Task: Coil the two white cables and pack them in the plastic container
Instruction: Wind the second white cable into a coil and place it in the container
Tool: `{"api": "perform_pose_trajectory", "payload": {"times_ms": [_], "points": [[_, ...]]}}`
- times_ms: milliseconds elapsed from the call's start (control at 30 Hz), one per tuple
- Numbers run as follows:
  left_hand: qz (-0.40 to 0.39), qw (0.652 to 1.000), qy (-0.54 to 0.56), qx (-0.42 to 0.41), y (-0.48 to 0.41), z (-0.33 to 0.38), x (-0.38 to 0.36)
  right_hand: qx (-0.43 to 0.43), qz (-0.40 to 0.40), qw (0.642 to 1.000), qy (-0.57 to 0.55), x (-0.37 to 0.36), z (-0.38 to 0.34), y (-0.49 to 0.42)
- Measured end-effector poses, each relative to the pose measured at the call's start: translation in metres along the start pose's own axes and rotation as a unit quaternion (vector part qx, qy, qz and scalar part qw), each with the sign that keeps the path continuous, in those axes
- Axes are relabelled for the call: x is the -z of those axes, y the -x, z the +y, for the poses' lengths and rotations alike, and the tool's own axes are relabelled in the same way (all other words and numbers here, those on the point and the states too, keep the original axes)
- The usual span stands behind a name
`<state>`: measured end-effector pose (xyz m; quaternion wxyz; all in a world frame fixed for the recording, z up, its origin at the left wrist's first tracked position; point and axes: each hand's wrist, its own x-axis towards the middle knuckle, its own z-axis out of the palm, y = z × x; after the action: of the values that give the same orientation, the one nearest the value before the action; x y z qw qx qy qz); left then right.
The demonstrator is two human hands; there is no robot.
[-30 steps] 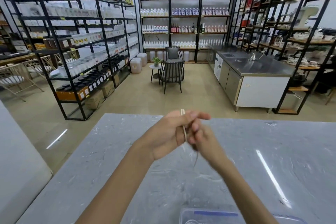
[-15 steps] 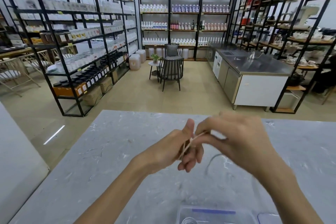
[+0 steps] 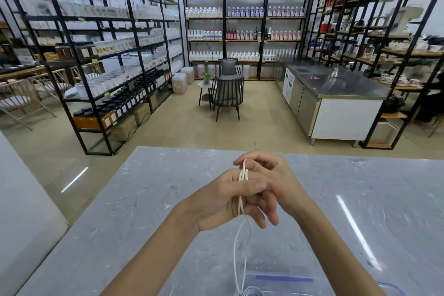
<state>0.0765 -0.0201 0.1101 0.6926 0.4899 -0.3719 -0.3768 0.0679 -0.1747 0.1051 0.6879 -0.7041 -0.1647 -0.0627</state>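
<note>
My left hand [image 3: 216, 202] holds a small coil of white cable [image 3: 243, 174], with the loops wound round its fingers and the thumb laid across them. My right hand [image 3: 274, 178] lies right behind it, its fingertips pinching the cable at the top of the coil. A loose loop of the same cable hangs from the coil down to the clear plastic container [image 3: 312, 288] at the bottom edge. Part of a second coiled white cable [image 3: 252, 292] shows inside the container.
Both hands hover above a grey marble table [image 3: 120, 223] whose far edge lies just beyond them. Past it are an open floor, black shelving racks [image 3: 101, 67] on the left and right, a dark chair [image 3: 227, 94] and a steel counter [image 3: 336, 89].
My right hand, which had swung out to the right pulling the cable, has come back against the left hand. Another turn lies on the coil and the loose end hangs lower.
</note>
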Motion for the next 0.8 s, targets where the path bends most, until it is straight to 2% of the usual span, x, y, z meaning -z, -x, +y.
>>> {"api": "perform_pose_trajectory", "payload": {"times_ms": [67,133,233,300,367,433,500,567,600,667,733,800], "points": [[0.014,1.0,0.003,-0.007,0.0,0.0,0.005,-0.044,0.023,0.999,-0.004,-0.012,0.015,0.003],[0.072,0.997,0.022,-0.006,-0.002,-0.001,0.011,-0.107,0.056,0.992,0.024,-0.028,0.032,0.012],[0.197,0.975,0.101,-0.002,-0.007,-0.001,0.028,-0.112,-0.001,0.991,0.074,-0.048,0.053,0.036],[0.288,0.956,0.053,-0.006,-0.007,-0.003,0.041,-0.116,-0.059,0.978,0.16,-0.052,0.053,0.058],[0.353,0.934,-0.051,-0.004,-0.005,-0.009,0.05,-0.088,-0.139,0.94,0.299,-0.052,0.044,0.074],[0.365,0.919,-0.15,0.004,-0.003,-0.02,0.046,-0.008,-0.171,0.879,0.445,-0.046,0.021,0.078],[0.324,0.919,-0.226,0.013,-0.001,-0.029,0.034,0.09,-0.124,0.826,0.542,-0.032,-0.007,0.07],[0.241,0.936,-0.251,0.046,0.002,-0.034,0.017,0.19,-0.035,0.78,0.595,-0.014,-0.03,0.056],[0.203,0.95,-0.232,0.058,0.003,-0.035,0.009,0.221,0.011,0.781,0.584,-0.004,-0.038,0.047],[0.153,0.975,-0.157,0.047,0.007,-0.032,-0.004,0.226,0.061,0.824,0.516,0.014,-0.046,0.028],[0.118,0.989,-0.079,0.027,0.009,-0.024,-0.011,0.187,0.061,0.884,0.425,0.019,-0.036,0.011],[0.085,0.996,-0.007,0.018,0.01,-0.015,-0.012,0.099,0.023,0.949,0.299,0.01,-0.015,0.001]]}}
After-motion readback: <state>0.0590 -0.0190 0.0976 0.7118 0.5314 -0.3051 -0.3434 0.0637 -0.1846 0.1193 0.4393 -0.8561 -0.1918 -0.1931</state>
